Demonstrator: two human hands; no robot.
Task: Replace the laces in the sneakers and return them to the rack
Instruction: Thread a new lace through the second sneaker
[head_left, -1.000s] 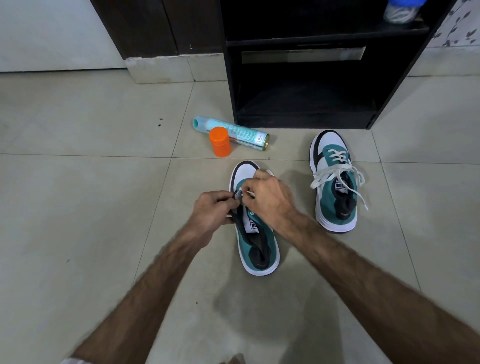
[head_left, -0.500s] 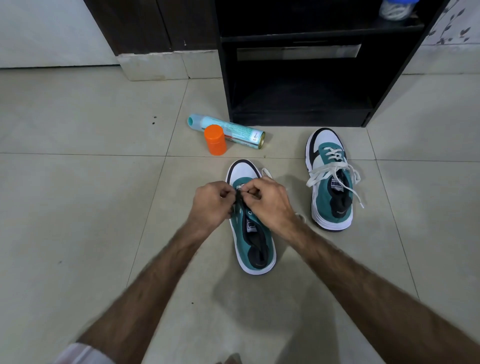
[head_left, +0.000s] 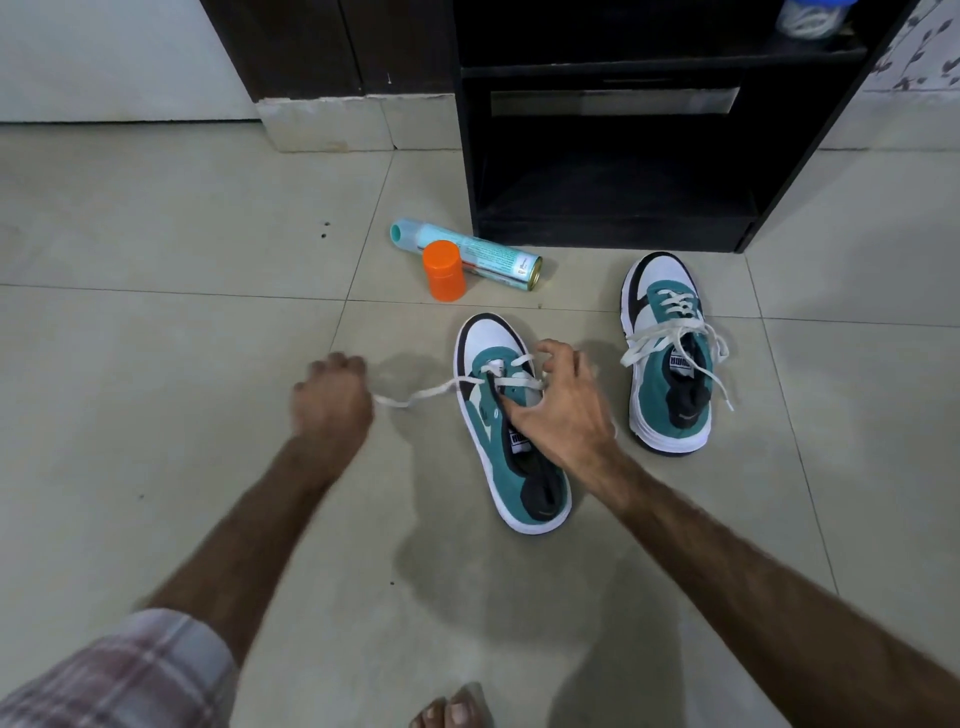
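1. Under the right hand (head_left: 563, 415): a teal-and-white sneaker (head_left: 511, 431) lay on the tiled floor (head_left: 156, 364), toe away from the person. The hand rested on its tongue area with fingers spread and relaxed, steadying it. Only the lowest eyelets near the toe carried a white lace (head_left: 511, 382); the rest looked unthreaded.
2. At the left hand (head_left: 332, 400): fingers were curled on one end of that lace, drawn out to the left of the shoe; the exact pinch was hidden behind the knuckles.
3. Right of the right hand, apart from it: the second sneaker (head_left: 667, 353), laced to the top, ends loose and untied.
4. Beyond both hands: a dark shoe rack (head_left: 613, 228), its lower shelf holding no shoes; a spray can (head_left: 483, 254) lying down and an orange cap (head_left: 444, 270) just beside it.
5. Judged progress: about halfway; one shoe to finish, both to shelve.
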